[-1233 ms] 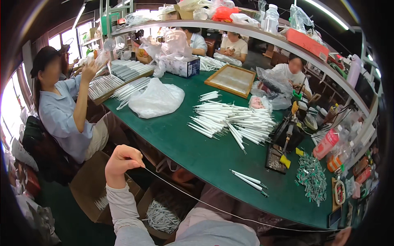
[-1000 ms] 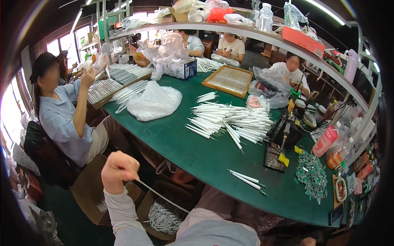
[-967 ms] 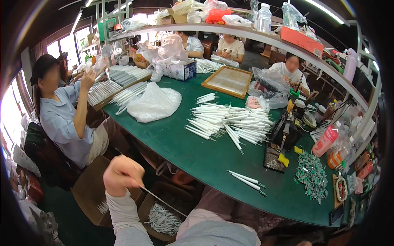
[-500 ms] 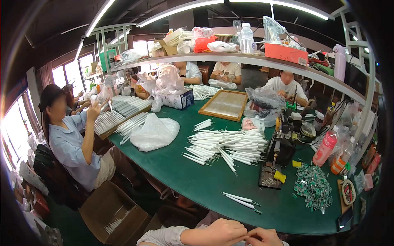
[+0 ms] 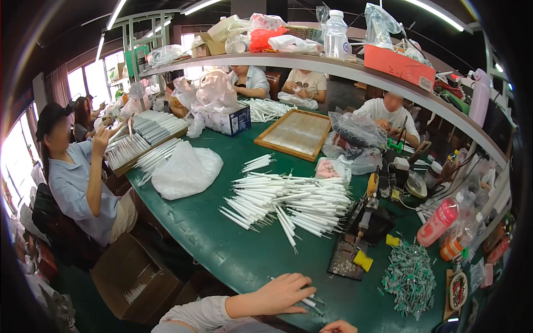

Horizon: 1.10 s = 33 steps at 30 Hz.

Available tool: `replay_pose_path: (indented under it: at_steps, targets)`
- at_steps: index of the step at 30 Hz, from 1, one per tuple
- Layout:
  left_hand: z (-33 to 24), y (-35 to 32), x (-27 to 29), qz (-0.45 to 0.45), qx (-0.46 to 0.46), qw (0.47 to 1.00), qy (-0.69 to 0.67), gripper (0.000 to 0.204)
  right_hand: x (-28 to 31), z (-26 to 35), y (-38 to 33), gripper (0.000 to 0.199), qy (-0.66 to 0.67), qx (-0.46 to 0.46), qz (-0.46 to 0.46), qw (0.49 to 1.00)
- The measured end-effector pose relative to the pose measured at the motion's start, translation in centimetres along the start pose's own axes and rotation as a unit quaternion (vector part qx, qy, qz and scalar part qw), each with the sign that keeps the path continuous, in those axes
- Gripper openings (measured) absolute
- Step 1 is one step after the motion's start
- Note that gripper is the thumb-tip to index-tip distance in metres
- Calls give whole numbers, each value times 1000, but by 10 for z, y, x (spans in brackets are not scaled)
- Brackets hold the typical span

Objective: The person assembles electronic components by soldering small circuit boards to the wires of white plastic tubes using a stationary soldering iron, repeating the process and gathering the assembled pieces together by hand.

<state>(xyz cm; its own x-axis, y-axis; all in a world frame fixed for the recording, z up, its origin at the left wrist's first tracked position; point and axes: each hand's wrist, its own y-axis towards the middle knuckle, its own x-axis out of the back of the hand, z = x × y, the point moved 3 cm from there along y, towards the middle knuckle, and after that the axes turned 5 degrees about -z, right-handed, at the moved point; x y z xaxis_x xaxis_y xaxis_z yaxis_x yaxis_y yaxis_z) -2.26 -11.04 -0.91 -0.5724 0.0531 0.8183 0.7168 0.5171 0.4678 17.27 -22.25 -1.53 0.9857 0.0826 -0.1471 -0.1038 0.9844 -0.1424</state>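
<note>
A blue-and-white box (image 5: 226, 119) stands near the far left edge of the green table (image 5: 222, 244), clear plastic bags (image 5: 206, 91) bunched on top of it. A crumpled white bag (image 5: 185, 170) lies toward the left edge. A flat wooden tray (image 5: 293, 134) sits at the far middle. A pink bottle (image 5: 440, 221) leans at the right edge. Smooth white tubes (image 5: 288, 203) are heaped in the table's middle, and small grey-green parts (image 5: 410, 276) are piled near the right front.

At the front edge the left hand (image 5: 282, 294) lies palm down, fingers spread and slightly curled, resting on a few white sticks (image 5: 308, 300). The right hand (image 5: 336, 327) barely shows at the bottom edge; its grip cannot be told.
</note>
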Motion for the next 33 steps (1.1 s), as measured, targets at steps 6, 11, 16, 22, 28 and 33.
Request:
replay_pose_path:
  at_steps: [6,11,16,22,28,33]
  targets:
    - [-3,9,-22,4,-61,998,-14,26,7,7,-7,4,41,-88,13,995]
    - [-7,14,-21,11,-45,999,10,19,10,15,2,6,-62,49,47,996]
    - [3,-3,19,51,61,988,-132,27,6,16,17,4,-49,157,93,982]
    - [5,-82,113,102,207,921,-313,28,5,16,23,6,-47,244,153,956]
    - [-6,-154,99,185,371,910,-6,31,0,13,15,7,-62,250,185,948]
    - [-6,-114,97,185,325,902,-217,34,1,17,10,5,-71,231,174,955]
